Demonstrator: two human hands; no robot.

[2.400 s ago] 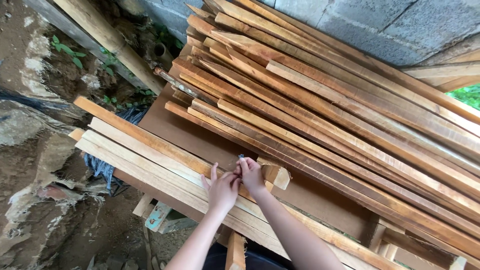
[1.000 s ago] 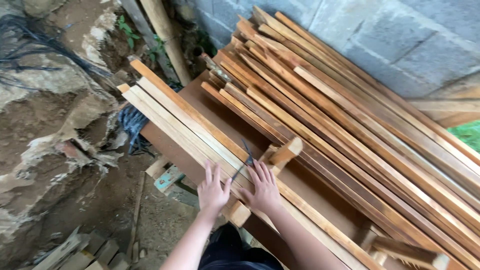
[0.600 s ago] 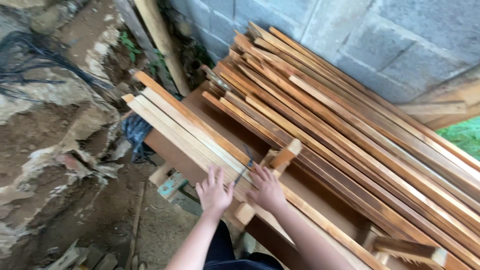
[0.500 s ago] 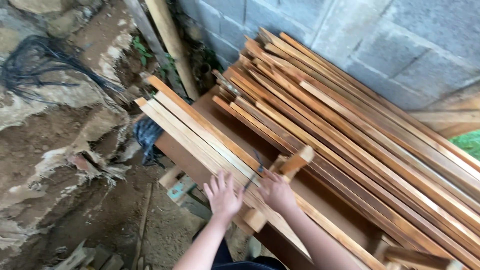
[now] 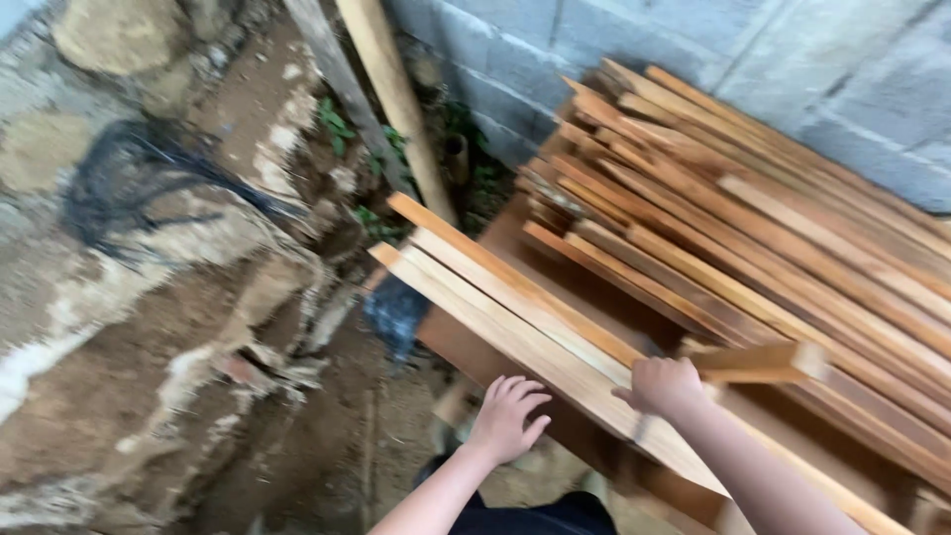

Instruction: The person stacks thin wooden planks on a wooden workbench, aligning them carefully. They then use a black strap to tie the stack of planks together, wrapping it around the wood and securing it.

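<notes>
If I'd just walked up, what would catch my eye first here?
Probably the big stack of reddish wooden slats leaning along the grey block wall at right. Next, the two bare hands on the paler planks in front: left hand open, right hand curled.

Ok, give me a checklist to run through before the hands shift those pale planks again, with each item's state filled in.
1. Left hand on the pale planks: ok, fingers spread flat at their near edge.
2. Right hand on the planks: ok, it rests on top; whether it holds a tool, cannot tell, blurred.
3. Short wooden block clear of the right hand: not ok, it lies right beside it.
4. Planks apart from the reddish stack: ok, bare brown board shows between them.
5. Far plank ends supported: cannot tell, they overhang towards the dirt and rocks.
</notes>
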